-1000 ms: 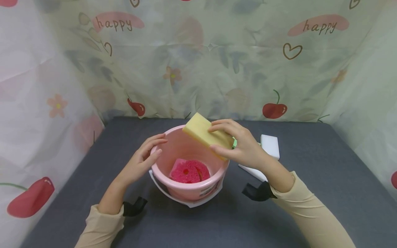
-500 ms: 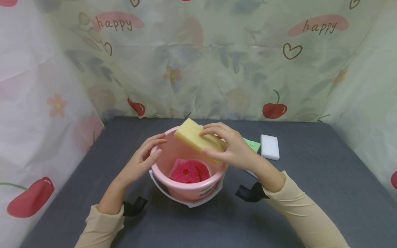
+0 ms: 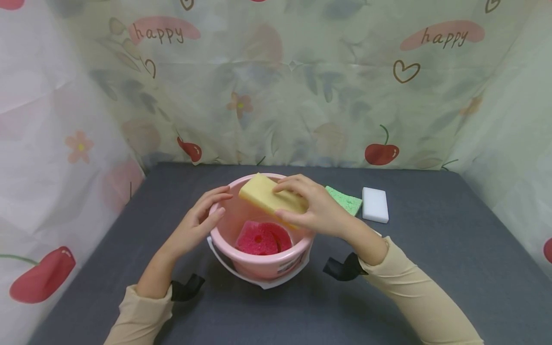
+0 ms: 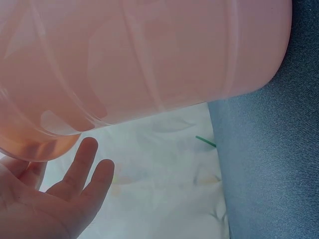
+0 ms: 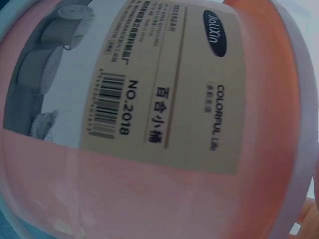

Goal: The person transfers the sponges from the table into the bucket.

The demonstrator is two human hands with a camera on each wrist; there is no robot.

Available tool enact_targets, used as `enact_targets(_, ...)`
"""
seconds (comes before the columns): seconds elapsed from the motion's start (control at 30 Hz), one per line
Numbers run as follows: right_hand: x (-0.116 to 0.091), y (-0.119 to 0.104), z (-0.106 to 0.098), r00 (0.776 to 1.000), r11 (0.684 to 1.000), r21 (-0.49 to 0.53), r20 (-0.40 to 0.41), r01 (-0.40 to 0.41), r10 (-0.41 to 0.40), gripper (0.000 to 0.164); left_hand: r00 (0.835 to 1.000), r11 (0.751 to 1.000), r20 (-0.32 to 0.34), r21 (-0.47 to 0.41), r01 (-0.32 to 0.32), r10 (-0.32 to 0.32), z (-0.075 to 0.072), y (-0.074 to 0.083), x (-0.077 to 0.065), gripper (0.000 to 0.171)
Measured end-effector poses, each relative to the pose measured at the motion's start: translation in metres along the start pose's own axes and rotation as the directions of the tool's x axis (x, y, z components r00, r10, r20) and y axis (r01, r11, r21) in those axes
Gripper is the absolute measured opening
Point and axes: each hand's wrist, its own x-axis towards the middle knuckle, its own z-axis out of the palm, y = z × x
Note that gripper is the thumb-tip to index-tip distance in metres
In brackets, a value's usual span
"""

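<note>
In the head view my right hand [image 3: 312,206] pinches a yellow block-shaped sponge [image 3: 267,191] between thumb and fingers, tilted over the mouth of a pink bucket [image 3: 258,263]. Inside the bucket lie a pink sponge with holes [image 3: 254,237] and a darker red-pink round piece [image 3: 280,235] beside it. On the bucket's left rim rests my left hand [image 3: 196,223], its thumb and fingertips over the edge, fingers relaxed. The left wrist view has that hand [image 4: 55,199] beside the bucket wall. In the right wrist view, the labelled bucket side [image 5: 164,79] fills most of the frame.
Right of the bucket, a green sponge [image 3: 345,200] and a white sponge block [image 3: 375,205] lie on the dark table [image 3: 431,249]. Part of a pale item shows behind the right wrist. The bucket's white handle [image 3: 264,286] hangs down in front. A printed curtain [image 3: 297,110] encloses the table.
My right hand has carried the yellow sponge left and slightly down, further over the bucket. More of the green sponge shows now. The left hand and the bucket have stayed put.
</note>
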Motion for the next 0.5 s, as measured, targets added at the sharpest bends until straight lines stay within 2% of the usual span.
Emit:
enact_targets(0.27,0.0028,0.0010,0.0035,0.999,1.000,-0.019,0.043,-0.024,0.025,0.040,0.999,0.999,-0.009,-0.015,-0.034,0.034,0.0011,0.0002,-0.0001,0.036)
enact_targets(0.5,0.0047,0.0020,0.0062,0.998,0.998,-0.055,0.060,-0.022,0.025,0.038,1.000,0.999,-0.005,-0.013,-0.029,0.029,0.0008,0.0002,-0.0001,0.036)
